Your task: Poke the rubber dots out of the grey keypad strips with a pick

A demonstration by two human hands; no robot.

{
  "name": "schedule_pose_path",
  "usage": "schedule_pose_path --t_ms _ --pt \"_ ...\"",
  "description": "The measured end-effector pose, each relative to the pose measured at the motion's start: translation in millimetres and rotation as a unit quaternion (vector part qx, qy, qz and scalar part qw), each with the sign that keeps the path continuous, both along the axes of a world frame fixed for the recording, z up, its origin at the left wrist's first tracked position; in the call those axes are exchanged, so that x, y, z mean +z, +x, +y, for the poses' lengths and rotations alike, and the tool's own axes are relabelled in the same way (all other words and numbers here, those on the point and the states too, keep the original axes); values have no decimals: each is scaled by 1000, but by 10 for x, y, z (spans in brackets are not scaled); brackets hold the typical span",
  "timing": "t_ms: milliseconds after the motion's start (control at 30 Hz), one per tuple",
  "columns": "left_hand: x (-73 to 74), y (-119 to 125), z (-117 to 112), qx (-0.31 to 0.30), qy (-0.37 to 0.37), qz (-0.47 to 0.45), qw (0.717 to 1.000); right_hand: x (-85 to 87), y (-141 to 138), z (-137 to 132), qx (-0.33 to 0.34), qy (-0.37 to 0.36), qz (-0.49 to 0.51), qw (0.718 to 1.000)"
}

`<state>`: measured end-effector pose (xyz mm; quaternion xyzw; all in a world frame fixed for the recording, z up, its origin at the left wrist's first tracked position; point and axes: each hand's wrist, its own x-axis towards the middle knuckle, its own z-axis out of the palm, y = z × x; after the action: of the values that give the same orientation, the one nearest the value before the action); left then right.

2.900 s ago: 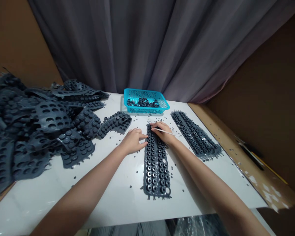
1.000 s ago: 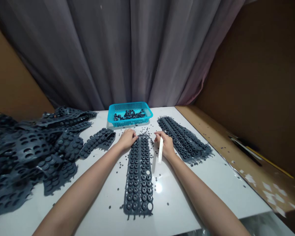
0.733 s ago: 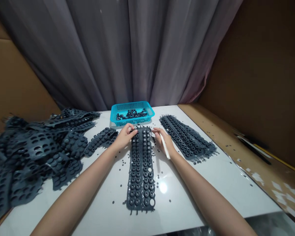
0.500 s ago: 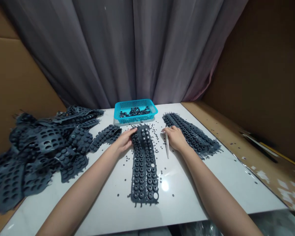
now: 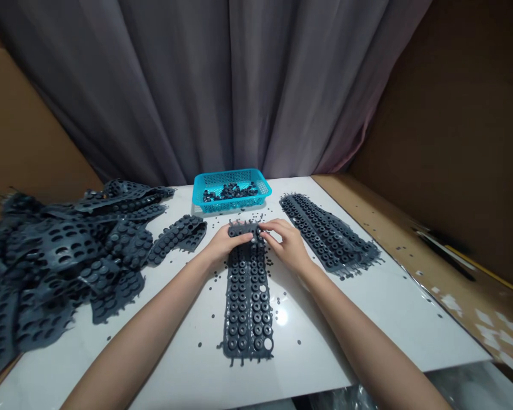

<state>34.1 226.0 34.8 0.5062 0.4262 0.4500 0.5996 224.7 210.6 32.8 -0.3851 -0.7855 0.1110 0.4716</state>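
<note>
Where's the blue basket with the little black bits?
In the head view, the blue basket stands at the far middle of the white table, before the curtain, just beyond the rubber sheet that the left hand and right hand touch.

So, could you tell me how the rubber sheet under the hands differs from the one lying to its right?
The middle sheet runs straight towards the person; the right sheet lies slanted. The left hand and right hand touch the middle sheet's far end; the right sheet is untouched. The middle sheet shows two empty holes, white table behind; none shows plainly in the right sheet. Both are dark grey, long and studded with rings.
</note>
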Motion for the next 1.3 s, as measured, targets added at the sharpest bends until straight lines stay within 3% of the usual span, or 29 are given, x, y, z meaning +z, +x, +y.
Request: schedule_pose_path --t_ms 167,333,533,800,933,1033,1300 --pt "-107 61 -65 15 23 26 999 -89 28 3 31 -23 -7 999" --pt "-230 117 -116 42 50 33 997 -121 11 -27 13 -63 -19 998" --pt "-275 122 -120 46 93 86 991 -156 -23 -55 -3 -95 12 995" --pt "-304 86 -108 34 164 174 970 -174 26 -22 22 -91 -71 993" --pt "-312 93 -97 21 172 181 968 -137 78 13 43 -149 -32 987" --pt "-329 109 -75 29 172 177 969 -143 88 28 14 -184 24 982" --pt "-376 115 -43 42 171 150 973 -190 31 28 -15 -191 62 979"
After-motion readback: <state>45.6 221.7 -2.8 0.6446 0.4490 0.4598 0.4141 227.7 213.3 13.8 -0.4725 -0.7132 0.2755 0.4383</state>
